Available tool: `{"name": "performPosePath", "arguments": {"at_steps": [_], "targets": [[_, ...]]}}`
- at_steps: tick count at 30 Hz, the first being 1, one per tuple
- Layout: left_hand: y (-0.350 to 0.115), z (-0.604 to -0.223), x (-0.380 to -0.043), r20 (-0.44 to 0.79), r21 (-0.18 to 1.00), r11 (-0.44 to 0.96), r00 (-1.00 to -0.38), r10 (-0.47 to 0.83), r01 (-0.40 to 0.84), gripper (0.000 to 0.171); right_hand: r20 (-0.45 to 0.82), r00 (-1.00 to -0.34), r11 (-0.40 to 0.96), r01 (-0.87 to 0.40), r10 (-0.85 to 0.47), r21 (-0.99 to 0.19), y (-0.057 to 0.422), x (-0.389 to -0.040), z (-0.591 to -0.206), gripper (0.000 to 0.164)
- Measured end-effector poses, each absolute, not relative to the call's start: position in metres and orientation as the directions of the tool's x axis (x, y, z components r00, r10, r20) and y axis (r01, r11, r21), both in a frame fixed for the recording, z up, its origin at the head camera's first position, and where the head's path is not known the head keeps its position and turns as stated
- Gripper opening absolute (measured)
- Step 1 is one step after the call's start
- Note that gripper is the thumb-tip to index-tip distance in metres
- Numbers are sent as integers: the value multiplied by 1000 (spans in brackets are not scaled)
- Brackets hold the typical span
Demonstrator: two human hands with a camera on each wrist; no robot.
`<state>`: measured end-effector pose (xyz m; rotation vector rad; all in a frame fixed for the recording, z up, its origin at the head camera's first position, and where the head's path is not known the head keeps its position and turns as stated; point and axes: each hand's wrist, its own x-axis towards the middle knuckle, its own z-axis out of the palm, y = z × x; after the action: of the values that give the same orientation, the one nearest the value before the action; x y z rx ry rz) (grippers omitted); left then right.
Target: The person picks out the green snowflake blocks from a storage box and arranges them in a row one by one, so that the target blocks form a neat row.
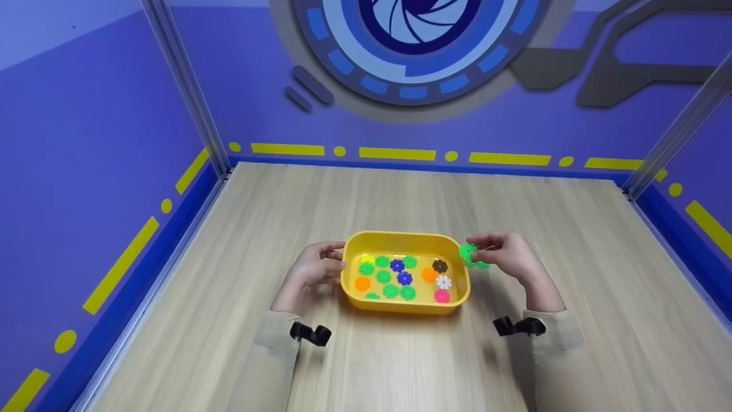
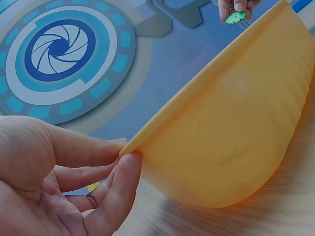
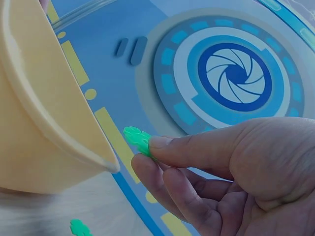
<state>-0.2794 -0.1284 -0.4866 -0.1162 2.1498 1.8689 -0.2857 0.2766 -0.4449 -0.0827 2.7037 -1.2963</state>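
A yellow plastic basin (image 1: 405, 306) stands on the table with several toothed, flower-shaped plastic discs lying flat inside. Green ones such as this disc (image 1: 383, 277) are the most common; blue, orange, white, brown, pink and yellow ones lie among them. My left hand (image 1: 311, 266) pinches the basin's left rim (image 2: 129, 146) between thumb and finger. Just outside the right rim, my right hand (image 1: 509, 254) pinches a green disc (image 3: 138, 140) between thumb and index finger. Below that hand, another green disc (image 3: 78, 227) rests on the table.
The wooden table (image 1: 366, 366) extends around the basin. Purple panels enclose it at the back and both sides, with metal posts (image 1: 189, 86) in the corners. Each wrist carries a black camera mount (image 1: 310, 333).
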Motion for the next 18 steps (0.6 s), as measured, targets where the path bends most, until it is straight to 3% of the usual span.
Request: {"name": "performPosePath", "arguments": {"at_steps": [18], "targets": [[-128, -486, -279, -271, 956, 152, -954, 124, -252, 56, -79, -993, 596, 8, -93, -803, 302, -286, -445, 43]]}}
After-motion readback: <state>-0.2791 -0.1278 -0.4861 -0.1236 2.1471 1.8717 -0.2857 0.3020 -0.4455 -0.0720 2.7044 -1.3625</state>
